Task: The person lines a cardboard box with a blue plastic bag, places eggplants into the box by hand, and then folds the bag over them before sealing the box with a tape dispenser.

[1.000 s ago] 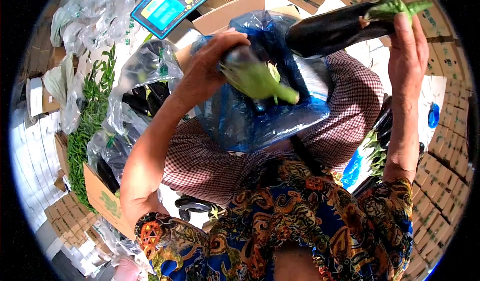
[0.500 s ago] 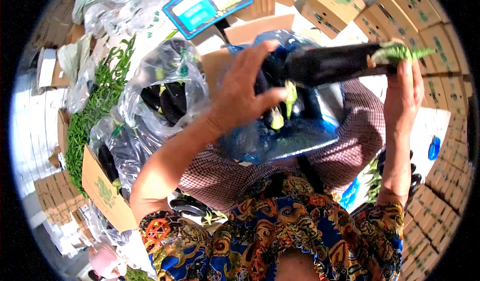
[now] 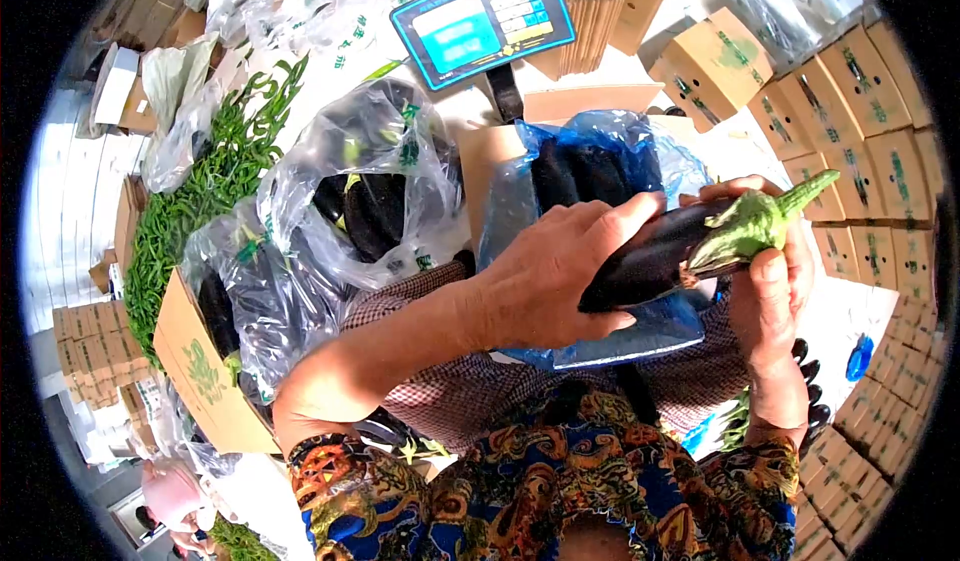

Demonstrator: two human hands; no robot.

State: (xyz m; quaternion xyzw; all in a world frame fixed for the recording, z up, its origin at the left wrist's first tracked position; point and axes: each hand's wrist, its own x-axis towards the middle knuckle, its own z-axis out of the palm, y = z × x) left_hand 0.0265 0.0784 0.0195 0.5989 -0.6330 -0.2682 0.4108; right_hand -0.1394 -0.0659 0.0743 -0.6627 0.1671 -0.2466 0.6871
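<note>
A dark purple eggplant (image 3: 650,259) with a green cap and stem is held in front of me between both hands. My left hand (image 3: 560,266) is closed round its dark blunt end. At the cap end, my right hand (image 3: 775,286) grips it, with the stem pointing up and right. Beneath lies a blue plastic bag (image 3: 505,221) lining an open carton (image 3: 590,101). Several dark eggplants (image 3: 570,173) rest inside the bag, partly hidden by my hands and the held eggplant.
A clear bag of eggplants (image 3: 370,211) stands to the left, near a carton flap (image 3: 205,351). Beyond it is a heap of green peppers (image 3: 200,201). A scale display (image 3: 485,23) rises behind the carton. Stacked cartons (image 3: 880,181) line the right side. A person (image 3: 172,496) is at lower left.
The eggplant has come down and toward me, its stem end tilting up. My left hand, open above the blue bag before, is now closed on the eggplant. The view has shifted.
</note>
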